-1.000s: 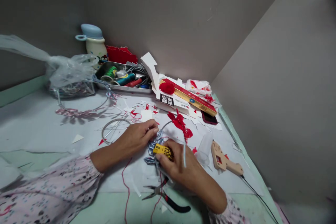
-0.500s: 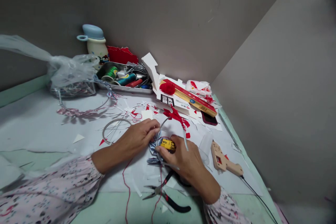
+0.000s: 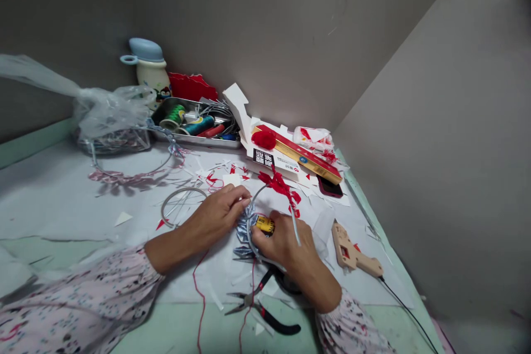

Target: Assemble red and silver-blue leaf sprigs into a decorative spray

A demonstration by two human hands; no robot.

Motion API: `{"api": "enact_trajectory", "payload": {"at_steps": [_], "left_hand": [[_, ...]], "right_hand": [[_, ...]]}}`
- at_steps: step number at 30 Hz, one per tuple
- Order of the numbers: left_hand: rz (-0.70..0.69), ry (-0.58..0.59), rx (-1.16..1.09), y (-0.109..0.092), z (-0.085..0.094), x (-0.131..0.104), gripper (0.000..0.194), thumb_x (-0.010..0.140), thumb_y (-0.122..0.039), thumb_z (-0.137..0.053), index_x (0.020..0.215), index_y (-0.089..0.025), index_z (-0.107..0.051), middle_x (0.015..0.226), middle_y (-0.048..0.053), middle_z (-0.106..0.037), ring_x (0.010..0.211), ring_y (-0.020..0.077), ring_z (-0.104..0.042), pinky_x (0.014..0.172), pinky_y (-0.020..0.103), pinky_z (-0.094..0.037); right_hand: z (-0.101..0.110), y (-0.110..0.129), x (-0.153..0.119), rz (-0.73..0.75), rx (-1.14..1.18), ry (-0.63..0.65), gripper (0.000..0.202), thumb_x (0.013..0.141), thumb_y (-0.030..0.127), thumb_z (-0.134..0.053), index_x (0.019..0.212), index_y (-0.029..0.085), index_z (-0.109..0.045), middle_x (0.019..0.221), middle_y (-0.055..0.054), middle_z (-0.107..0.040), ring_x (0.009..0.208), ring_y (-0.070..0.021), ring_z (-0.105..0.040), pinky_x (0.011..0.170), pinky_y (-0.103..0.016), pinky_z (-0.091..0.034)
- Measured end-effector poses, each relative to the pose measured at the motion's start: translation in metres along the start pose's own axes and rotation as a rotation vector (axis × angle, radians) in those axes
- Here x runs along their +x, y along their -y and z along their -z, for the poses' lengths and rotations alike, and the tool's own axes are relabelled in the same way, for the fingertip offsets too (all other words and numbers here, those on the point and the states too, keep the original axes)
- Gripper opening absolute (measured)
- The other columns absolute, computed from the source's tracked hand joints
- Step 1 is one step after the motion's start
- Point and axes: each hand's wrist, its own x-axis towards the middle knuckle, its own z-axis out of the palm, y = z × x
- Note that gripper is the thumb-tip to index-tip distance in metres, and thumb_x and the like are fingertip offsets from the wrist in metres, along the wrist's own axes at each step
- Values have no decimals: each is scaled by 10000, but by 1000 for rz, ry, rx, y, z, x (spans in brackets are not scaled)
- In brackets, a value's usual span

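Observation:
A grey hoop (image 3: 249, 232) trimmed with shiny silver-blue fabric leaves (image 3: 244, 232) and a red fabric cluster (image 3: 280, 182) stands between my hands. My left hand (image 3: 226, 207) is closed, its thumb and fingers pinching the hoop's left side at the top of the leaves. Inside the hoop, my right hand (image 3: 286, 240) is closed around a small yellow-and-black cylinder (image 3: 264, 225); its far end is hidden in my palm. Red thread (image 3: 198, 287) trails from the work down over the table edge. Below lie black-and-red handled pliers (image 3: 251, 301), jaws apart.
Left of my hands lie a bare grey ring (image 3: 164, 210) and a decorated headband (image 3: 155, 171). Behind are a metal tray (image 3: 199, 142) of thread spools, a bottle (image 3: 149, 72) and a red-gold box (image 3: 307, 160). A glue gun (image 3: 352, 254) with its cord lies right.
My right hand has shifted slightly with the yellow-and-black cylinder, its thumb drawing back from the leaves. More of the silver-blue leaves shows. My left hand stays nearly in place.

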Motion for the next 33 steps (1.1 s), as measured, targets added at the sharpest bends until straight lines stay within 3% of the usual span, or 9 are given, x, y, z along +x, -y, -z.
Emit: {"api": "enact_trajectory", "payload": {"at_steps": [13,17,22,33], "left_hand": [[-51,-75,46,0,0,-4,255,927,-332,-435,880,-197,-646,811,36,-560,791,220,-558,739,351,-425],[-82,-125,1,0,0,-5,218,923,-302,-464,863,-189,-641,852,41,-585,817,211,-561,757,341,-424],[-55,-103,-15,0,-1,-4,201,933,-268,-455,858,-179,-619,837,33,-602,791,198,-563,745,334,-422],[-107,-181,103,1,-3,-9,210,929,-280,-495,926,-194,-687,847,24,-510,762,179,-538,662,298,-417]], "right_hand": [[10,2,-4,94,-20,27,325,883,407,-506,934,141,-685,808,-147,-735,726,-242,-676,617,-285,-412],[4,2,-3,66,-15,-12,306,869,408,-523,906,151,-684,776,-134,-736,696,-239,-676,599,-282,-389],[2,5,-1,37,9,-39,295,836,404,-547,888,153,-693,750,-131,-743,663,-242,-678,582,-283,-382],[4,9,1,9,1,-63,302,820,407,-508,830,184,-711,741,-123,-748,680,-291,-707,596,-344,-444]]}}
